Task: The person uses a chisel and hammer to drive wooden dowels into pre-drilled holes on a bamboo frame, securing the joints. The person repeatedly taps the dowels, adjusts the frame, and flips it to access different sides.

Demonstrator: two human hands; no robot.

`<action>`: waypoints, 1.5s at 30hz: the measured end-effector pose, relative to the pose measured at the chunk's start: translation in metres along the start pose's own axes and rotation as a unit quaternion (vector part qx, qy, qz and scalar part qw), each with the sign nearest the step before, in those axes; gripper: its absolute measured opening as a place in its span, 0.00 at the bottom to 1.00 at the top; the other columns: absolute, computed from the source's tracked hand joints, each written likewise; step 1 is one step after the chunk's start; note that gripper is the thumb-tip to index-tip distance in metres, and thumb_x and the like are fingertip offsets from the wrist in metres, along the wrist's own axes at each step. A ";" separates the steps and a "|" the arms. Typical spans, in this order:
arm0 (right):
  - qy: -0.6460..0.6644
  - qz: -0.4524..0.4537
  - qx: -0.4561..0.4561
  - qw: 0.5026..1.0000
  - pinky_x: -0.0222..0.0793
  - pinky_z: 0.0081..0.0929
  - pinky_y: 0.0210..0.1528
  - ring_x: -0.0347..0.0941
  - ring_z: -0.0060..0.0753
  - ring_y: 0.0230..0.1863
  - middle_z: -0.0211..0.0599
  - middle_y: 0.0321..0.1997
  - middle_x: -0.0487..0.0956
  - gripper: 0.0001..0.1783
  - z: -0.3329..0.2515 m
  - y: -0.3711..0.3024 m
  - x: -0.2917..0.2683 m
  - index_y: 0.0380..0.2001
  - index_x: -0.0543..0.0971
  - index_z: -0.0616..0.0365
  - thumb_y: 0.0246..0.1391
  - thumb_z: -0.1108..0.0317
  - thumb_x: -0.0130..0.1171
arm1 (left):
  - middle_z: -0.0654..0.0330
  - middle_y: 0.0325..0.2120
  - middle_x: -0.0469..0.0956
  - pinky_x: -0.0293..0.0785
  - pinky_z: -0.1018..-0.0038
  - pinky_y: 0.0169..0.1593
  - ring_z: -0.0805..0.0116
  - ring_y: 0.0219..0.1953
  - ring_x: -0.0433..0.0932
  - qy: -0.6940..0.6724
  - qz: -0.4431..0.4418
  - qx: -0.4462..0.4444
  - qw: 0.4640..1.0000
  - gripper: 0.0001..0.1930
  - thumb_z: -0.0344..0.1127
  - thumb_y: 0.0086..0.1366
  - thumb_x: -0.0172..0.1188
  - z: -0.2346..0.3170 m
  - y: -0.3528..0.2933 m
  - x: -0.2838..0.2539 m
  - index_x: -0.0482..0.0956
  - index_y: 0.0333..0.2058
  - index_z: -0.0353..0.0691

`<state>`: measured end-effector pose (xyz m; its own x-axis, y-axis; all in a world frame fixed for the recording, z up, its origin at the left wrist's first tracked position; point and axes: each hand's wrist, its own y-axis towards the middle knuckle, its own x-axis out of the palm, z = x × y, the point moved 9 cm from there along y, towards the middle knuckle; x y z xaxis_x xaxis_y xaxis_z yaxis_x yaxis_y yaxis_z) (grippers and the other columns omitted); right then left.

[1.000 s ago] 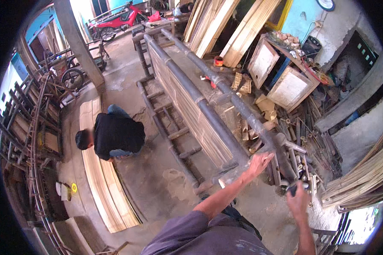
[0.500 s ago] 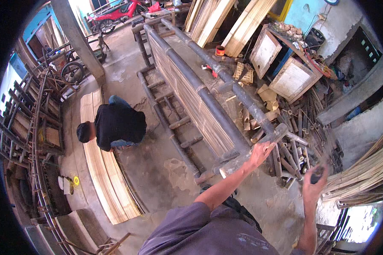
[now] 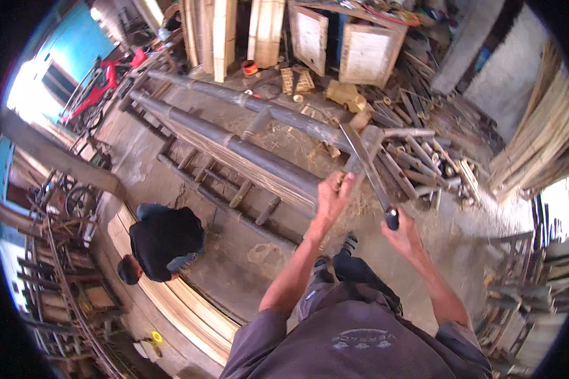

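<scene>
In my right hand [image 3: 406, 237] is the black handle of a machete [image 3: 372, 169], its long blade slanting up and to the left. The blade passes close by the near end of a dark bamboo frame [image 3: 278, 165]; whether it touches cannot be made out. My left hand [image 3: 334, 197] is closed at that same end, around a short thick bamboo crosspiece [image 3: 368, 148], with its grip partly hidden. Between the frame's long poles lies a panel of pale split-bamboo slats [image 3: 259, 183].
Cut bamboo offcuts [image 3: 417, 158] are heaped beyond the machete. To my left a person in black [image 3: 167, 237] bends over long pale bamboo strips [image 3: 189, 306]. A white-doored cabinet [image 3: 370, 54] stands at the back; more bamboo strips [image 3: 544, 132] lean at the right.
My view has turned to the right. My right hand has swung the machete inward from the far right, closer to my left hand. My left hand stays at the frame's end.
</scene>
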<state>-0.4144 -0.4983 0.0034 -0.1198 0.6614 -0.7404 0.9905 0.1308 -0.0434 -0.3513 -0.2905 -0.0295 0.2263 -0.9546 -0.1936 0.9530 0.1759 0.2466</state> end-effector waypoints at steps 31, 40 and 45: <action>0.204 0.040 -0.039 0.977 0.65 0.35 0.23 0.71 0.37 0.20 0.43 0.21 0.73 0.17 0.087 0.035 0.138 0.41 0.71 0.62 0.59 0.59 0.54 | 0.56 0.24 0.77 0.70 0.72 0.35 0.69 0.26 0.73 0.030 -0.053 -0.088 0.994 0.22 0.44 0.72 0.43 -0.005 -0.012 -0.023 0.79 0.30 0.31; 0.221 -0.115 0.048 0.967 0.59 0.31 0.17 0.65 0.25 0.15 0.35 0.20 0.72 0.18 0.084 0.039 0.168 0.45 0.71 0.60 0.60 0.57 0.53 | 0.55 0.31 0.78 0.71 0.75 0.37 0.69 0.33 0.74 -0.007 -0.040 -0.060 0.997 0.23 0.47 0.73 0.40 -0.011 -0.026 -0.043 0.76 0.33 0.32; 0.273 -0.104 0.201 0.935 0.60 0.29 0.17 0.63 0.23 0.16 0.29 0.20 0.69 0.18 0.112 0.039 0.149 0.54 0.70 0.53 0.64 0.59 0.48 | 0.50 0.33 0.77 0.75 0.74 0.42 0.65 0.38 0.76 -0.123 0.043 -0.109 0.985 0.26 0.52 0.73 0.40 -0.043 -0.057 -0.072 0.69 0.27 0.32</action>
<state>-0.3855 -0.4775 -0.1835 -0.2205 0.9456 -0.2390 0.8740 0.0828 -0.4788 -0.4132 -0.2220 -0.0701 0.2772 -0.9588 0.0621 0.9594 0.2797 0.0360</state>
